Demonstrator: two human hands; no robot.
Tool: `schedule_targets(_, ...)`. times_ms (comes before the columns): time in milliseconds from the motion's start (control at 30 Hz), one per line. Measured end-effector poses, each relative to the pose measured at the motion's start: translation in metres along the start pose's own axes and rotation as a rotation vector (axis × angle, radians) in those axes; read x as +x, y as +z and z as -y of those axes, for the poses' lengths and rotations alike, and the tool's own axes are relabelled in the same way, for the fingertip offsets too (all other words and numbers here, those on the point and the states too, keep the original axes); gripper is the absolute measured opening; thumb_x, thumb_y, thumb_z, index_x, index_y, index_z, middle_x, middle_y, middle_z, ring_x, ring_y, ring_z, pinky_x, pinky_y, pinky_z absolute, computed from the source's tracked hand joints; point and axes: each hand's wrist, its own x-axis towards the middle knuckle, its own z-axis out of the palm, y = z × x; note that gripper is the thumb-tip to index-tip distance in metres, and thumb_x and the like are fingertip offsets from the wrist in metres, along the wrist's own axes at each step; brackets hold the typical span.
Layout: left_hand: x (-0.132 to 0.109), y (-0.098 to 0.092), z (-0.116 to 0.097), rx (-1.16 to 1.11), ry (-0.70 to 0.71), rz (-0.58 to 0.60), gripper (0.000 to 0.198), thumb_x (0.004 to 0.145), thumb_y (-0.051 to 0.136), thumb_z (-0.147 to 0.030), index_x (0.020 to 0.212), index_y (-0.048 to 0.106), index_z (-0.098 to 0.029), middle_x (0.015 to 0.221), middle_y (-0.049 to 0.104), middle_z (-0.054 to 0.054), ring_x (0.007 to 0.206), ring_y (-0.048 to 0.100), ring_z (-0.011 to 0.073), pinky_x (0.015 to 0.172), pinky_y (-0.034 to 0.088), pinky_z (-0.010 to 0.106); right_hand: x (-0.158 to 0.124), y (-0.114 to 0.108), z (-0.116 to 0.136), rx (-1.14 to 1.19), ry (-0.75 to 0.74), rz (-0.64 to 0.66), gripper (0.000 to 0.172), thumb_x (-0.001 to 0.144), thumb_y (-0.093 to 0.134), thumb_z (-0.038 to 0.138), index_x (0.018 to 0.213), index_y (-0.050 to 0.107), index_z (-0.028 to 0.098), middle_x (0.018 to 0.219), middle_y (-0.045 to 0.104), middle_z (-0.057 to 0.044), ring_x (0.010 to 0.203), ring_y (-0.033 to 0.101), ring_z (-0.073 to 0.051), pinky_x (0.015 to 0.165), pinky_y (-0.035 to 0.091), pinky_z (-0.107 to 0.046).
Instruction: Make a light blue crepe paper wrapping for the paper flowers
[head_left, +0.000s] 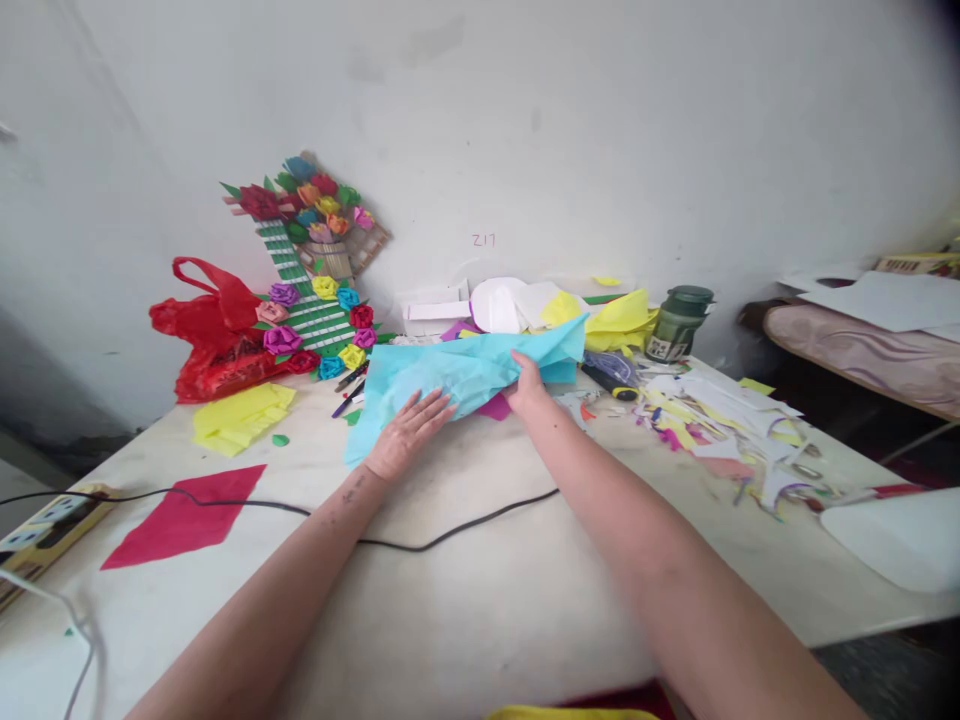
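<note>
A crinkled sheet of light blue paper (480, 365) stretches across the middle of the table. My left hand (411, 430) lies flat on its near left part, fingers stretched out. Toward the sheet's right part, my right hand (527, 385) grips the near edge, thumb on top and the other fingers hidden underneath. The right end of the paper is raised off the table. A bit of purple paper (495, 407) shows from under the sheet between my hands.
Paper flowers on a green striped stand (322, 322) lean at the wall beside a red plastic bag (217, 340). Red paper (187, 515), a black cable (427, 547) and a power strip (56, 530) lie left and front. A green bottle (679, 323) and paper scraps (720, 430) are right.
</note>
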Motion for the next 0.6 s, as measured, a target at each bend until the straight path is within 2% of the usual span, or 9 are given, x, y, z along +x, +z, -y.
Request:
schedule_targets(100,0.001,-0.009,0.0,-0.031,-0.045,-0.058,0.046,0.091,0.025,-0.011,0.135,0.031,-0.023,0.132,0.045,0.008,0.129,0.029,0.0169,0.105,0.029,0.047,-0.002,0.016,0.01,0.11,0.116,0.113,0.032,0.073,0.052,0.042,0.095,0.056,0.019,0.083,0.066,-0.003,0.074,0.061,-0.018,0.067,0.051,-0.035)
schedule_targets(167,0.0,-0.016,0.001,-0.036,-0.073,-0.111,0.047,0.09,0.024,-0.009,0.134,0.032,-0.023,0.132,0.045,0.008,0.129,0.031,0.017,0.104,0.031,0.047,0.0,0.023,0.018,0.072,0.095,0.167,0.039,0.073,0.052,0.048,0.1,0.057,0.019,0.089,0.067,-0.004,0.078,0.061,-0.019,0.07,0.051,-0.037)
schedule_targets(267,-0.002,-0.026,0.003,-0.01,-0.104,-0.171,0.048,0.089,0.024,-0.008,0.133,0.034,-0.024,0.133,0.045,0.008,0.128,0.033,0.0175,0.103,0.032,0.047,0.011,0.03,0.033,-0.042,-0.056,0.175,0.045,0.073,0.055,0.046,0.108,0.055,0.018,0.098,0.065,-0.005,0.085,0.06,-0.019,0.075,0.049,-0.037)
schedule_targets(367,-0.001,-0.031,0.006,0.03,-0.104,-0.203,0.048,0.089,0.026,-0.008,0.133,0.035,-0.024,0.134,0.044,0.008,0.128,0.033,0.0186,0.103,0.032,0.049,0.027,0.035,0.049,-0.111,-0.33,0.231,0.053,0.078,0.047,0.051,0.12,0.049,0.018,0.112,0.06,-0.005,0.096,0.058,-0.017,0.08,0.048,-0.035)
schedule_targets(433,0.0,-0.031,0.006,0.05,-0.096,-0.204,0.047,0.089,0.025,-0.008,0.133,0.035,-0.024,0.134,0.044,0.008,0.128,0.032,0.0191,0.103,0.031,0.05,0.036,0.033,0.056,-0.186,-0.439,0.194,0.057,0.08,0.041,0.054,0.123,0.047,0.017,0.116,0.058,-0.006,0.102,0.056,-0.017,0.083,0.047,-0.035)
schedule_targets(500,0.0,-0.026,0.006,0.059,-0.086,-0.171,0.047,0.09,0.025,-0.008,0.133,0.035,-0.023,0.133,0.044,0.009,0.129,0.03,0.0192,0.104,0.03,0.05,0.04,0.024,0.057,-0.275,-0.477,0.117,0.059,0.08,0.042,0.055,0.123,0.047,0.016,0.117,0.057,-0.008,0.107,0.053,-0.017,0.087,0.044,-0.035)
schedule_targets(567,-0.001,-0.02,0.005,0.059,-0.076,-0.105,0.045,0.09,0.025,-0.01,0.132,0.036,-0.022,0.132,0.046,0.009,0.129,0.029,0.0189,0.104,0.029,0.049,0.039,0.009,0.054,-0.426,-0.425,0.072,0.058,0.076,0.05,0.054,0.118,0.052,0.014,0.116,0.057,-0.01,0.11,0.051,-0.019,0.093,0.039,-0.038)
schedule_targets(600,-0.002,-0.016,0.004,0.058,-0.073,-0.067,0.044,0.091,0.026,-0.011,0.132,0.036,-0.021,0.131,0.047,0.009,0.13,0.028,0.0186,0.105,0.029,0.048,0.037,0.001,0.052,-0.55,-0.36,0.098,0.057,0.072,0.056,0.053,0.113,0.056,0.014,0.113,0.059,-0.01,0.111,0.05,-0.02,0.095,0.037,-0.039)
